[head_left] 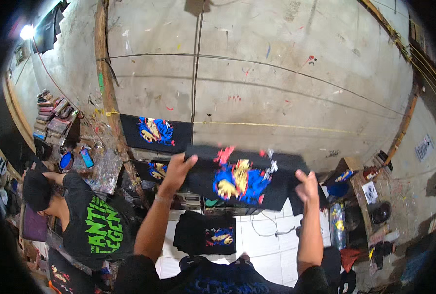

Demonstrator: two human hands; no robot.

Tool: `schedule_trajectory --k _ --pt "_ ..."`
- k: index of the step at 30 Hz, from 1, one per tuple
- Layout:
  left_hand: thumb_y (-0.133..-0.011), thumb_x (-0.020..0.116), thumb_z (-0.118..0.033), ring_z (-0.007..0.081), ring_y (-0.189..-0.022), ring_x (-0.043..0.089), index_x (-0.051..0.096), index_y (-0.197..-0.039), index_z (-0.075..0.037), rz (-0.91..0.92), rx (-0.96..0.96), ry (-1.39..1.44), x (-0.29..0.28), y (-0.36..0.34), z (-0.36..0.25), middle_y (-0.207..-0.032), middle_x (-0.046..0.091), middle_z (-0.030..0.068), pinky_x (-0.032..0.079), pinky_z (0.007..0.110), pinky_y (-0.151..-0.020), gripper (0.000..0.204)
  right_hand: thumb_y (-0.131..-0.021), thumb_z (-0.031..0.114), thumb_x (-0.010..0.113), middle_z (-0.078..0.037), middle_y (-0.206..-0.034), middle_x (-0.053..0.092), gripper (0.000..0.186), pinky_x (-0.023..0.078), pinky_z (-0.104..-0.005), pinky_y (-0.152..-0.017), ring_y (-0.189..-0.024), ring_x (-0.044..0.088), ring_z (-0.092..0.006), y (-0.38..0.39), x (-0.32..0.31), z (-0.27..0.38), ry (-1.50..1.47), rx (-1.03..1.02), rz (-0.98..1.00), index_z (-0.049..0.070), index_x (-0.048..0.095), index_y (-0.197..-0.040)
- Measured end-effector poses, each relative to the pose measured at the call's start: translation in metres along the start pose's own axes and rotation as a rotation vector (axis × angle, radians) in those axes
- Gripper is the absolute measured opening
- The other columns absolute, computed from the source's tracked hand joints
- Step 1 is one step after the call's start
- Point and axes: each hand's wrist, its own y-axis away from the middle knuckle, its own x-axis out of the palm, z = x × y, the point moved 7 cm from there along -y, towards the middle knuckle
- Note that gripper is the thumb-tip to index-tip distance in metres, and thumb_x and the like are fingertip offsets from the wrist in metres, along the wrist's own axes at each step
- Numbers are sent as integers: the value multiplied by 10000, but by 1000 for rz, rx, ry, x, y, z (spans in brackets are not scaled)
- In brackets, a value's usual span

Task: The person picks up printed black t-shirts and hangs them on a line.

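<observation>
Stretched between my two hands is a black cloth panel (pixel 284 183) with a blue, yellow and red print. My left hand (pixel 177 171) is closed on its left end, thumb on top. At the right end my right hand (pixel 306 185) grips the cloth in the same way. The panel is held up in front of me, slightly blurred, its right side a little lower. A similar printed black cloth (pixel 182 136) hangs from a yellow line against the wall, just beyond my left hand. Part of another printed cloth (pixel 157 170) shows below it.
Printed black cloths (pixel 191 235) lie on the white tiled floor (pixel 264 242) below. A person in a black shirt (pixel 78 215) is close on my left. A wooden post (pixel 107 83) stands beyond. Cluttered shelving (pixel 362 203) is at right; a cable (pixel 271 226) crosses the floor.
</observation>
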Motion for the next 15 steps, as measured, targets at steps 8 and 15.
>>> schedule_trajectory --k 8,15 --pt "-839 600 -224 80 -730 528 637 -873 41 -167 -308 -374 25 -161 93 -798 631 4 433 259 -669 270 -784 81 631 -148 -973 627 255 483 -335 -761 -861 615 -230 -210 -31 -26 69 210 114 -58 578 -991" --pt "-740 710 -236 60 -611 420 547 -655 10 -420 -375 -624 14 -195 124 -611 515 0 398 260 -559 307 -750 44 675 -33 -710 610 134 434 -248 -565 -601 549 -103 -286 -50 -78 -24 157 96 -24 597 -835"
